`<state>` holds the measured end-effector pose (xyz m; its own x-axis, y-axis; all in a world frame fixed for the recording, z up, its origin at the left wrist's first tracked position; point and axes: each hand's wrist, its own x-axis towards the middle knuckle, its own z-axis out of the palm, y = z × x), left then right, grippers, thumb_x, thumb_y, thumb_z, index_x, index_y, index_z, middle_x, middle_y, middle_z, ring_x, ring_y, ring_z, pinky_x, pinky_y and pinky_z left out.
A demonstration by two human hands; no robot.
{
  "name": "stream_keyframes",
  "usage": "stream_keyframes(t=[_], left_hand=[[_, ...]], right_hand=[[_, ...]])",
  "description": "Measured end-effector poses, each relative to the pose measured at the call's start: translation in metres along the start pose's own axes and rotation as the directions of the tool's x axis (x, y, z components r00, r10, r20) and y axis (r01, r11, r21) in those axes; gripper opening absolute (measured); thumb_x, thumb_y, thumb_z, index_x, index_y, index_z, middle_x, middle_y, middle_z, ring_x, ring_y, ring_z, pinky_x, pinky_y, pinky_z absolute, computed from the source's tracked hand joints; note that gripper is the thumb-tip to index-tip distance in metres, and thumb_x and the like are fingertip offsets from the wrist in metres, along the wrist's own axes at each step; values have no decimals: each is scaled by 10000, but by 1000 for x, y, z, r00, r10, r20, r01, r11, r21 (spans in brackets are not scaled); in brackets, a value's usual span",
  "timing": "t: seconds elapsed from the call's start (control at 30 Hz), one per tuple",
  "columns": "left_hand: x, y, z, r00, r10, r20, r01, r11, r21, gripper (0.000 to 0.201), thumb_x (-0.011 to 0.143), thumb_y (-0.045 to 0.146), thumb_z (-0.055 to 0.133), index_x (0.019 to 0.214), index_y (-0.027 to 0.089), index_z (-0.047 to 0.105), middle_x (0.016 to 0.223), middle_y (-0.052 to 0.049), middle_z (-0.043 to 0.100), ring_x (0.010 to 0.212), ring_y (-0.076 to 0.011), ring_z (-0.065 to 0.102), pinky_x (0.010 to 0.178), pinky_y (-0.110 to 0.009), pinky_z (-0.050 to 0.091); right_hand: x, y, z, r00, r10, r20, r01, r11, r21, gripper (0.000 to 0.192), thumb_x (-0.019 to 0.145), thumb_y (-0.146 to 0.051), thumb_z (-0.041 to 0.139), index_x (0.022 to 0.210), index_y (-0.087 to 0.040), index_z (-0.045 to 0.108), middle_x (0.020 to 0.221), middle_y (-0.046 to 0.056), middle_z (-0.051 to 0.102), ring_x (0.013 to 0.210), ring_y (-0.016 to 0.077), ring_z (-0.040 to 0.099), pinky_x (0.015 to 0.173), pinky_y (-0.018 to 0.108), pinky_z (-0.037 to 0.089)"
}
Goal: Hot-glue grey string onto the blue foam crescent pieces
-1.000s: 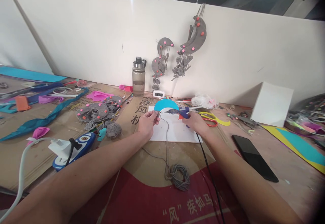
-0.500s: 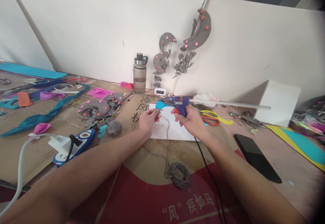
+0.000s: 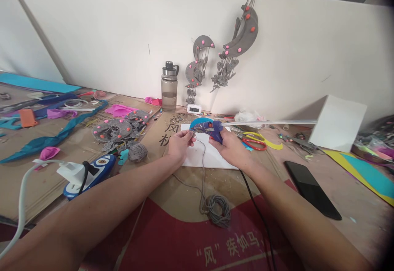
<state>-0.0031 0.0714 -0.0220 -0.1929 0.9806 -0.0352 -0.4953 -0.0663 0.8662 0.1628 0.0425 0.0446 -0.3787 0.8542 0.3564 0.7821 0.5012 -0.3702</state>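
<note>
My right hand grips a blue hot glue gun with a long clear glue stick jutting out of its back to the right. The gun's nozzle points left, close to the fingertips of my left hand. Those fingers pinch the end of a grey cord, which runs down to a coiled grey bundle on the cardboard. Behind the gun lies a blue curved piece at the far edge of a white sheet.
A water bottle and a small digital clock stand by the wall. Red-handled scissors and a black phone lie to the right. On the left are a power strip, a yarn ball and grey moon ornaments.
The glue gun has moved left and slightly down, bringing its nozzle nearer my left fingertips. My left hand stays nearly in place, still pinching the cord.
</note>
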Motion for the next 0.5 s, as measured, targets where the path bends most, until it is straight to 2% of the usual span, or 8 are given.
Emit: stream_keyframes(t=[0.5], left_hand=[[2,-2,-1,999,15,-34,-15,1000,6,43,748,134,623,727,97,626,562,-9,592,479,-70,516,478,-206,386]], right_hand=[[-4,-7,-1,997,65,33,-62,994,-93,260,890,-304,504,1081,-136,558,1016,131,665,948,233,616,755,281,429]])
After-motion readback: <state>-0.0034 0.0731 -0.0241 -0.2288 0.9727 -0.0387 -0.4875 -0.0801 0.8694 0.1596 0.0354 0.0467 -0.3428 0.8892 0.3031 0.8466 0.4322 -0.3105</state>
